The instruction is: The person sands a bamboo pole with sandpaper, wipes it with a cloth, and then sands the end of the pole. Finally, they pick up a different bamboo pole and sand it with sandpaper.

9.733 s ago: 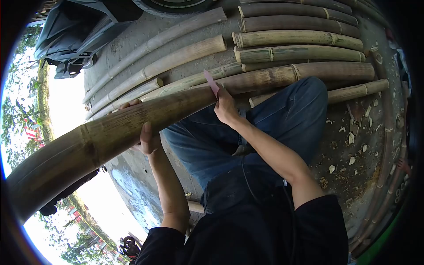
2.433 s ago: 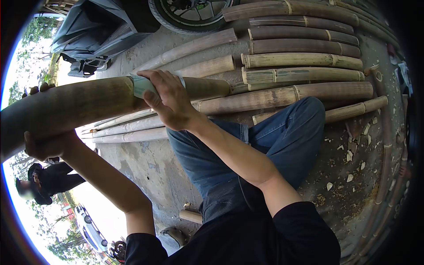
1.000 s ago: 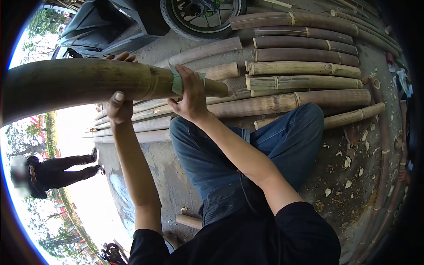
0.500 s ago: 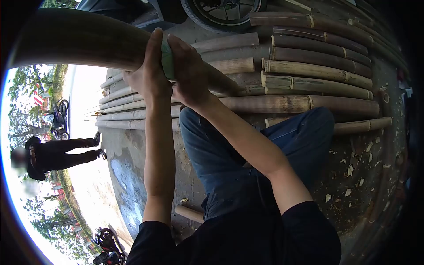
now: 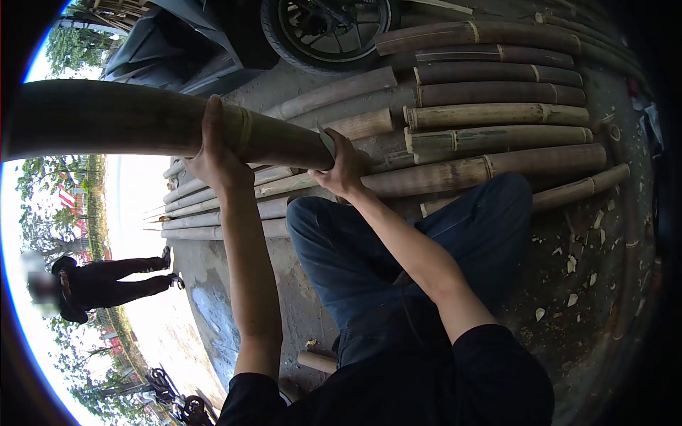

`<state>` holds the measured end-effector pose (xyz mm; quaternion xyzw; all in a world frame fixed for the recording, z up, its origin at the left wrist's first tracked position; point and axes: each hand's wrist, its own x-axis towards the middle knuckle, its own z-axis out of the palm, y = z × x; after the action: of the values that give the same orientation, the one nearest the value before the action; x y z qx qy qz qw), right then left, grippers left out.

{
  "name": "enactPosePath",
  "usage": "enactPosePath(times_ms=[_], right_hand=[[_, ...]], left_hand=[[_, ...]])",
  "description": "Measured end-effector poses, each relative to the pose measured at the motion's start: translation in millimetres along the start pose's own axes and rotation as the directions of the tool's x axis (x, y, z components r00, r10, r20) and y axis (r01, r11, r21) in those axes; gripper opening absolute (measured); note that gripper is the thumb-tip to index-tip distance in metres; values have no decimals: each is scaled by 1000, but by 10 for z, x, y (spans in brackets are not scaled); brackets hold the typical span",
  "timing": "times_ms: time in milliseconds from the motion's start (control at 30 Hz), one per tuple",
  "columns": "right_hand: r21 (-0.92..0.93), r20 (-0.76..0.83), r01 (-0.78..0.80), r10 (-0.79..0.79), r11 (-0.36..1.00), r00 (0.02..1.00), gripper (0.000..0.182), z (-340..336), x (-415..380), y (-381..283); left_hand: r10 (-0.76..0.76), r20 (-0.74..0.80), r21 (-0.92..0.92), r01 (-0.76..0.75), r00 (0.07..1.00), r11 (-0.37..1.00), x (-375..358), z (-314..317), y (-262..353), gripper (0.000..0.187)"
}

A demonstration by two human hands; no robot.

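The left hand (image 5: 213, 153) wraps its fingers (image 5: 211, 117) over a thick bamboo pole (image 5: 142, 121), gripping it just beside a raised node ring. The right hand (image 5: 341, 167) closes on the pole's near end, where a small pale sheet (image 5: 325, 140) shows at its fingers; how that sheet is held cannot be told. The pole is held up in the air above the person's lap, running from the right hand out past the left edge of view. It is olive-brown, smooth and slightly streaked, paler at the node. Beyond it, cut bamboo lengths (image 5: 497, 113) lie side by side on the ground (image 5: 568, 234), which is littered with chips. A tyre (image 5: 327, 32) stands behind them. Another person (image 5: 106, 284) stands well apart.
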<state>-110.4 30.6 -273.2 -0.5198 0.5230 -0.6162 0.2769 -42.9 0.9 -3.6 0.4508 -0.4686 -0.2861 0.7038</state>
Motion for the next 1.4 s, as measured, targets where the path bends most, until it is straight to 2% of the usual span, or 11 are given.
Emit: enactPosePath(times_ms=[167, 467, 567, 633, 700, 767, 900, 967, 1100, 1333, 1400], right_hand=[[-13, -91, 276, -276, 961, 957, 122, 55, 312, -1638], [-191, 11, -59, 62, 980, 998, 106, -20, -437, 733], [-115, 161, -160, 178, 980, 971, 108, 2, -201, 636], [34, 197, -41, 33, 999, 980, 104, -140, 150, -288], [83, 6, 266, -268, 960, 963, 107, -141, 399, -1094], [92, -209, 363, -339, 927, 917, 113, -109, 629, -1846], [38, -212, 448, -431, 893, 877, 116, -26, 694, -1745], [25, -147, 459, -451, 888, 880, 113, -44, 624, -1480], [39, -71, 406, -403, 913, 912, 105, -130, 389, -1085], [-183, 271, -8, 58, 983, 961, 113, -377, -446, 702], [-486, 409, -2, 229, 874, 883, 121, -421, -493, 899]], left_hand=[[-85, 6, 31, 85, 996, 996, 83, -115, -45, 53], [-112, -59, 5, 113, 992, 994, 60, -287, 48, 54], [-70, -33, -10, 70, 997, 998, -23, -247, 35, 58], [-87, -10, 2, 87, 996, 996, -49, -167, 29, 57], [-85, 12, -20, 85, 996, 996, -23, -116, -6, 55], [-93, 120, 60, 86, 988, 994, 24, -135, -42, 69], [-236, 241, 46, 232, 941, 972, 167, -343, -93, 85], [-129, 438, -43, 164, 890, 986, 169, -568, -19, 94], [67, 770, -177, 112, 635, 978, 742, -740, 352, 100], [217, 680, -374, 77, 700, 924, 1051, -920, 384, 99], [207, 674, -370, 81, 709, 925, 1078, -966, 380, 98]])
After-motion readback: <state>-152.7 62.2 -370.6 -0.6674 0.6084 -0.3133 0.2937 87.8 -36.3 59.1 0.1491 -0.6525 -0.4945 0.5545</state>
